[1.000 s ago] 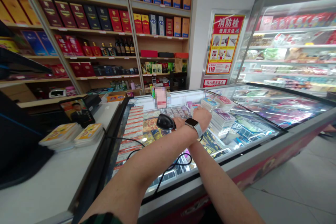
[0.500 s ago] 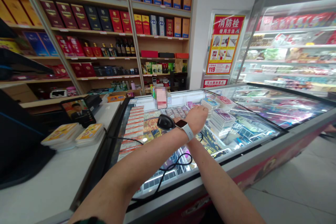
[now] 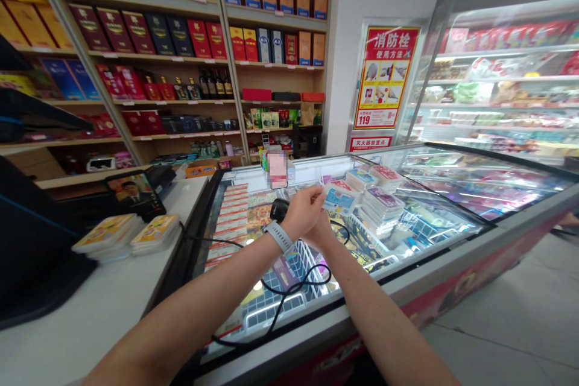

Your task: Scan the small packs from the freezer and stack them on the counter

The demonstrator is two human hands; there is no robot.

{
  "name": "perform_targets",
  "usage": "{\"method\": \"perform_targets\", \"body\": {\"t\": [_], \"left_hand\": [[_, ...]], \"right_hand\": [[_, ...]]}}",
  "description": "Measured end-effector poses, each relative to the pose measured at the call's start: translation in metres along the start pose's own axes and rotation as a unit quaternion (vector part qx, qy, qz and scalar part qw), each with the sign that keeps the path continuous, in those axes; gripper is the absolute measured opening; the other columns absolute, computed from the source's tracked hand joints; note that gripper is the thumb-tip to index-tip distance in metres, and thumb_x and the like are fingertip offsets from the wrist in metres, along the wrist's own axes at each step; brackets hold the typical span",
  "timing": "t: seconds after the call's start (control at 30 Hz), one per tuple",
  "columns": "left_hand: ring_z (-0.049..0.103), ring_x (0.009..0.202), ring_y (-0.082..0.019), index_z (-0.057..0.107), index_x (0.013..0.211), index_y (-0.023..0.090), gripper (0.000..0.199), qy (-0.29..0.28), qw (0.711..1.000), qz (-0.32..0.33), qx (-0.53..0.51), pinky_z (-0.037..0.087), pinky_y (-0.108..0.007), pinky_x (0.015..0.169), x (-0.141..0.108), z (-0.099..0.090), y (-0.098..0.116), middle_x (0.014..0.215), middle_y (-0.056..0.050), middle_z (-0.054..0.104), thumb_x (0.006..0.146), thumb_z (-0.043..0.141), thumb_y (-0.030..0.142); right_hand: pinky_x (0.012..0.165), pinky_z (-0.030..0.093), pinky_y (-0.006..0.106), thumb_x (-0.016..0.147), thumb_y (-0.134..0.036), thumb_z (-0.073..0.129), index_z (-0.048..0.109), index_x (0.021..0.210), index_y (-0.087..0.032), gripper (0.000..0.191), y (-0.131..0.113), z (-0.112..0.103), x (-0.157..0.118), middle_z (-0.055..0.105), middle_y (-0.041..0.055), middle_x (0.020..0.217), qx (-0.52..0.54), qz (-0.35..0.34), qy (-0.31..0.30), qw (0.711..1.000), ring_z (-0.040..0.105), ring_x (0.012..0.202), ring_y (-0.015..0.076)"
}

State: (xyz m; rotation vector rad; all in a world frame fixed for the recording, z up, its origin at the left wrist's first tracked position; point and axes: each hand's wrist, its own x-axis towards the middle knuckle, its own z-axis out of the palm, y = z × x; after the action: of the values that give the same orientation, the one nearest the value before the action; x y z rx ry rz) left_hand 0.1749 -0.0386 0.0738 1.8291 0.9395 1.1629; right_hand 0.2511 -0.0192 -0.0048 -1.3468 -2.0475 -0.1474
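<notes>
The left hand (image 3: 305, 213) pinches the edge of a blue pack (image 3: 341, 200) above the freezer (image 3: 407, 286); the right hand (image 3: 321, 231) is mostly hidden behind the left, its grip impossible to tell. A scanner (image 3: 278, 210) pokes out beside them, its cable (image 3: 282, 297) looped below. Stacked packs (image 3: 382, 210) stand just right; yellow packs (image 3: 154, 233) sit on the counter (image 3: 90, 298).

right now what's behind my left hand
Behind the left hand, the head of a black scanner and part of the right hand show. The scanner's handle and the right hand's grip are covered, so neither can be seen.
</notes>
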Motion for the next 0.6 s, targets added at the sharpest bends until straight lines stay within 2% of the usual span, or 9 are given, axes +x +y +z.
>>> {"method": "perform_targets", "body": {"t": [0.1,0.23,0.37,0.47,0.53,0.6], "left_hand": [[0.067,0.082,-0.018,0.069,0.102,0.015,0.025,-0.015,0.990,-0.070,-0.122,0.057,-0.032,0.074,-0.011,-0.009,-0.005,0.095,-0.007,0.072,0.086,0.056,0.029],[0.068,0.081,-0.018,0.068,0.102,0.013,0.032,-0.019,0.976,-0.108,-0.188,0.058,-0.030,0.071,-0.027,-0.020,-0.002,0.093,-0.007,0.071,0.081,0.066,0.037],[0.068,0.081,-0.018,0.069,0.101,0.012,0.038,-0.025,0.964,-0.131,-0.228,0.058,-0.028,0.070,-0.041,-0.029,0.002,0.091,-0.009,0.071,0.077,0.071,0.041],[0.067,0.081,-0.018,0.069,0.101,0.011,0.041,-0.035,0.957,-0.140,-0.252,0.057,-0.029,0.070,-0.052,-0.038,0.005,0.093,-0.010,0.071,0.076,0.073,0.043],[0.067,0.081,-0.018,0.069,0.101,0.011,0.041,-0.050,0.952,-0.145,-0.263,0.056,-0.028,0.071,-0.060,-0.046,0.006,0.096,-0.011,0.071,0.074,0.074,0.042],[0.067,0.082,-0.017,0.069,0.103,0.012,0.041,-0.063,0.950,-0.148,-0.267,0.055,-0.027,0.073,-0.067,-0.056,0.007,0.098,-0.010,0.071,0.072,0.077,0.038]], "right_hand": [[0.099,0.046,0.042,0.083,-0.019,0.052,0.061,0.124,-0.014,0.042,-0.001,0.001,-0.009,0.067,0.0150,0.118,-0.019,0.018,-0.038,0.999,0.057,0.117,0.0301],[0.096,0.048,0.041,0.084,-0.021,0.051,0.066,0.113,-0.019,0.033,-0.005,0.000,-0.010,0.071,0.0115,0.107,0.003,0.074,-0.076,0.994,0.062,0.108,0.0276],[0.096,0.048,0.038,0.087,-0.020,0.050,0.066,0.111,-0.023,0.029,-0.003,0.006,-0.006,0.072,0.0061,0.101,0.068,0.023,-0.067,0.995,0.063,0.102,0.0230],[0.086,0.051,0.034,0.091,-0.022,0.047,0.066,0.105,-0.024,0.024,0.000,0.011,-0.002,0.071,0.0022,0.092,0.083,-0.003,-0.070,0.994,0.064,0.093,0.0199],[0.081,0.052,0.033,0.093,-0.024,0.046,0.066,0.104,-0.022,0.023,0.001,0.009,-0.001,0.069,0.0023,0.089,0.071,-0.004,-0.060,0.996,0.063,0.090,0.0203],[0.083,0.049,0.035,0.092,-0.026,0.049,0.065,0.105,-0.018,0.022,0.001,0.002,-0.001,0.068,0.0047,0.093,0.054,-0.006,-0.048,0.997,0.061,0.093,0.0225]]}}
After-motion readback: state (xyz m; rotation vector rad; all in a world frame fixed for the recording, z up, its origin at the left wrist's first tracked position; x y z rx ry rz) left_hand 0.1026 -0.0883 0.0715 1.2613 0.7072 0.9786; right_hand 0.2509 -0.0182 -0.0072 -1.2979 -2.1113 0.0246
